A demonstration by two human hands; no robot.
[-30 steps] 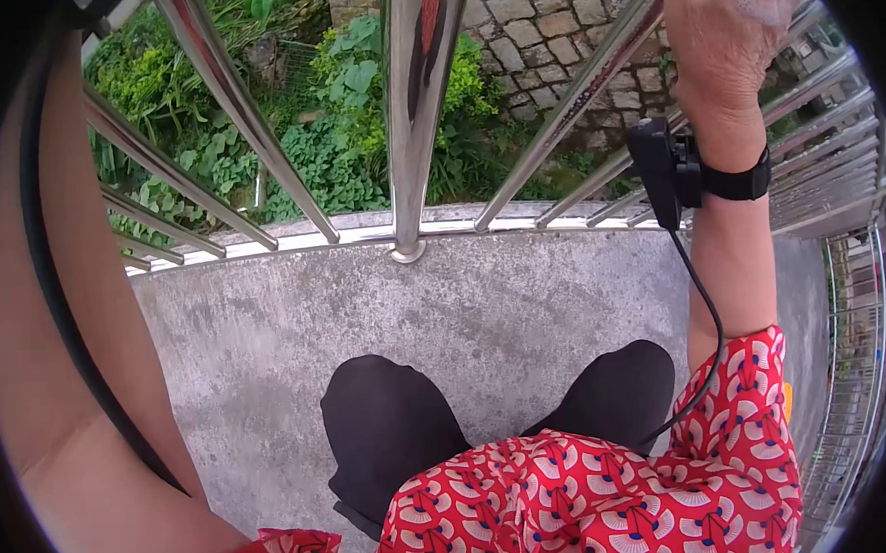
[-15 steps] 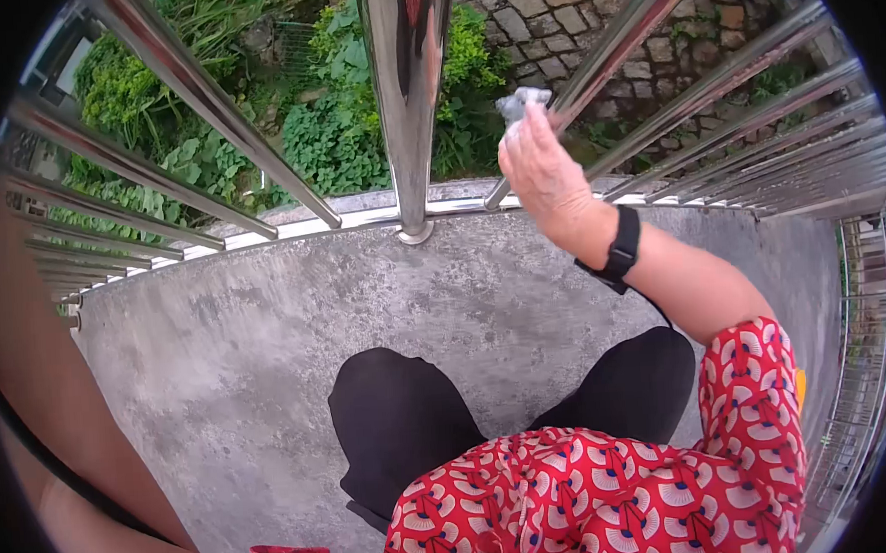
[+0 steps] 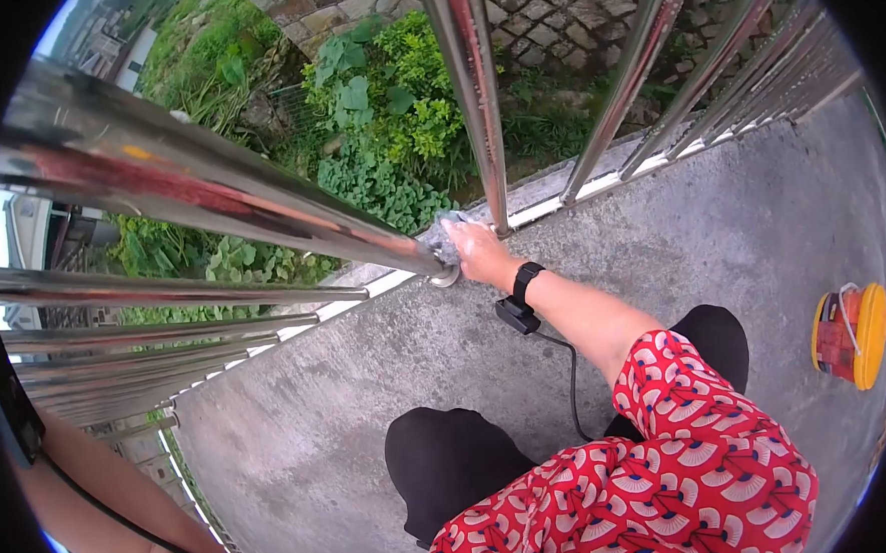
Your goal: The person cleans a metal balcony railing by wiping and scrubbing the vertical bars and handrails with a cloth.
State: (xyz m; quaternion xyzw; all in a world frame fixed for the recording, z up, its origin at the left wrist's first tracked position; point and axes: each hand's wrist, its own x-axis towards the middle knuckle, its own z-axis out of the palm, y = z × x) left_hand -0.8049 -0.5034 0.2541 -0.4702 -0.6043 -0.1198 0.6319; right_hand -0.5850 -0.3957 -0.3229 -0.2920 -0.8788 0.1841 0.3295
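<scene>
My right hand (image 3: pixel 479 249) is closed around a crumpled, wet-looking greyish cloth (image 3: pixel 442 233), with whitish suds on the fingers. It presses the cloth against the lower end of a thick shiny metal post (image 3: pixel 289 209), just above the round collar (image 3: pixel 446 276) at its foot. A black band with a small box and a cable (image 3: pixel 517 313) sits on the right wrist. Along the left edge my left forearm (image 3: pixel 114 494) reaches up, with a black band near the wrist; the left hand itself lies outside the picture.
Thinner metal bars (image 3: pixel 628 82) run along both sides of the post, fixed to a white bottom rail (image 3: pixel 535 213). A yellow and red bucket (image 3: pixel 850 337) stands on the concrete floor (image 3: pixel 301 434) at right. Beyond the railing are green plants (image 3: pixel 369 110) and a stone-paved slope (image 3: pixel 560 15).
My right hand has moved down and left with the cloth, from a thinner bar to the thick post's foot. The view has turned, and the whole bucket now shows.
</scene>
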